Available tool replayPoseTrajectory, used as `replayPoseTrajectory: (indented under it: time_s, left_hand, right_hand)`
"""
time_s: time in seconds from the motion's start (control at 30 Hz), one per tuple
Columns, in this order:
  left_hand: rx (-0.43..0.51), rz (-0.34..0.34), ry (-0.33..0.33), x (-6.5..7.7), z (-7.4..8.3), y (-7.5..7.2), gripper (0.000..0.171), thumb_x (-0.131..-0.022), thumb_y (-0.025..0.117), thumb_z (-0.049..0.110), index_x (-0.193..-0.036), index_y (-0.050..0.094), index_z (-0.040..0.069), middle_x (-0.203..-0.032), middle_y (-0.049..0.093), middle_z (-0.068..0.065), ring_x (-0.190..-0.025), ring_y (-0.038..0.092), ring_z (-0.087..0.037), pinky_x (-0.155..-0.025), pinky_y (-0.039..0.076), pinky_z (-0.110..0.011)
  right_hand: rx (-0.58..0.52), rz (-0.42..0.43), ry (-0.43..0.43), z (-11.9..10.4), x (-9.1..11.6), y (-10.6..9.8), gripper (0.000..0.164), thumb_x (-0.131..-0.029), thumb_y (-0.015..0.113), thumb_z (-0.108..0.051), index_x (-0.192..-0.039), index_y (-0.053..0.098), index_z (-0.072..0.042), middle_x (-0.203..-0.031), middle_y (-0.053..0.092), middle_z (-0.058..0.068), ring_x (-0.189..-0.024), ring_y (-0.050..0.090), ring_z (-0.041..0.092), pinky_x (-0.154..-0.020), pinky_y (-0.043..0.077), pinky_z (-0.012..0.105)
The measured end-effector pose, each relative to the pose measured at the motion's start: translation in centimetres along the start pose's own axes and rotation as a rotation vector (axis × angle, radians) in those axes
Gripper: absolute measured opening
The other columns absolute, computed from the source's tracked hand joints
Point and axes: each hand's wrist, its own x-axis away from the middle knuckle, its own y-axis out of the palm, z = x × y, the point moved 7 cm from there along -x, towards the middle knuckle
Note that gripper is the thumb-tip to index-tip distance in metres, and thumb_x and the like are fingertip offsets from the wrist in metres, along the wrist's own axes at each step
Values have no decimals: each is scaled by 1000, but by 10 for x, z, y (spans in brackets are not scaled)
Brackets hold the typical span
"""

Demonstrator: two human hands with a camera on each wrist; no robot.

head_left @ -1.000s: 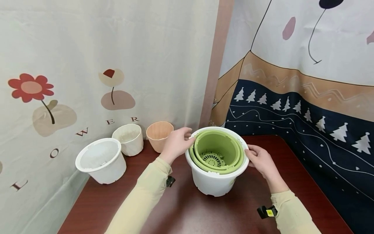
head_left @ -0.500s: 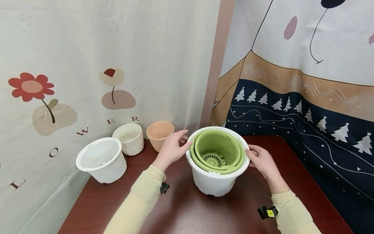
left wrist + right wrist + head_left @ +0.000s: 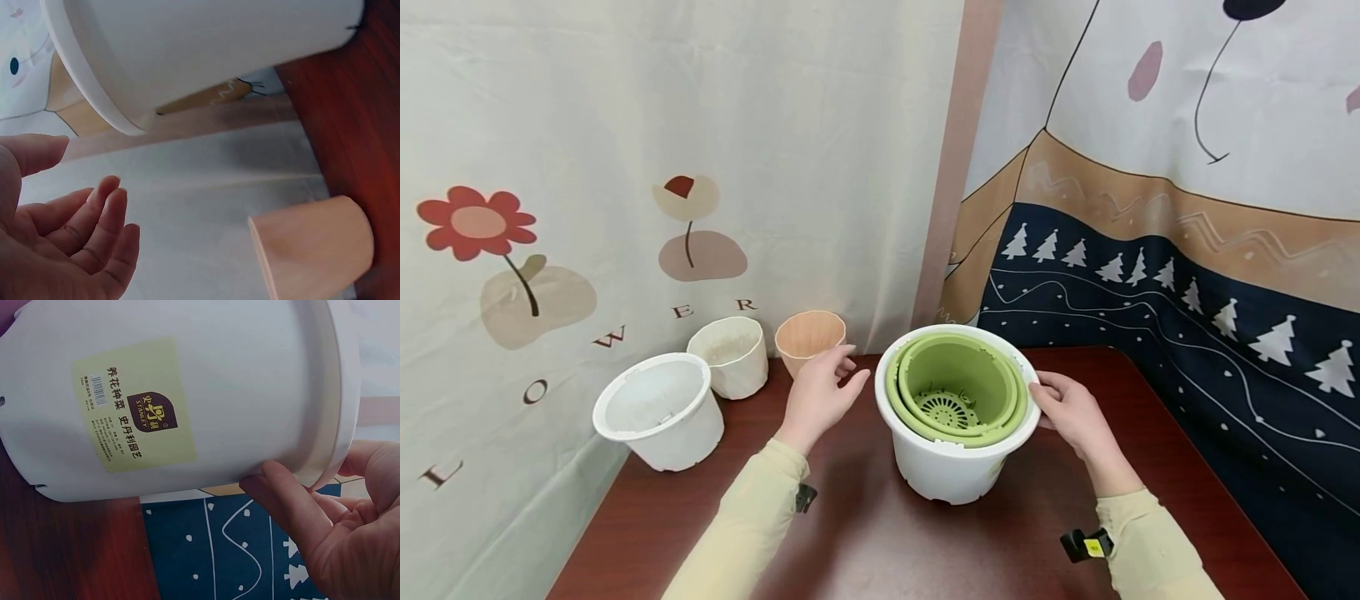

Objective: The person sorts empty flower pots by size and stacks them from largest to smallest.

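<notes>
Guessing pot-nesting is the step in hand: the right grip (image 3: 1070, 414) is pinching a round white plastic pot (image 3: 949, 467) by its rim as it's standing on the reddish-brown tabletop (image 3: 865, 550), two round green plastic pots (image 3: 958, 367) sitting nested inside. The left grip (image 3: 822, 398) is hanging loosely open, holding nothing, near a small peach plastic pot (image 3: 807, 335); adding another would probably be calling for a rim pinch.

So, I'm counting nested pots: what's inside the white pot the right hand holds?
A large green pot sits in the white pot, with a small green pot inside it. The small one's slotted bottom shows; the bottoms beneath it are covered.
</notes>
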Motion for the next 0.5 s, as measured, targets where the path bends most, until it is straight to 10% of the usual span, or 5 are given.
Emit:
replayPoseTrajectory:
  time_s: [0.5]
  left_hand:
    - [-76, 19, -88, 21, -48, -20, 39, -86, 75, 19, -120, 67, 1, -97, 71, -13, -86, 68, -27, -81, 52, -45]
  right_hand:
    - [-2, 0, -1, 1, -1, 0, 53, -104, 51, -18, -144, 36, 14, -132, 53, 35, -102, 67, 26, -82, 57, 37]
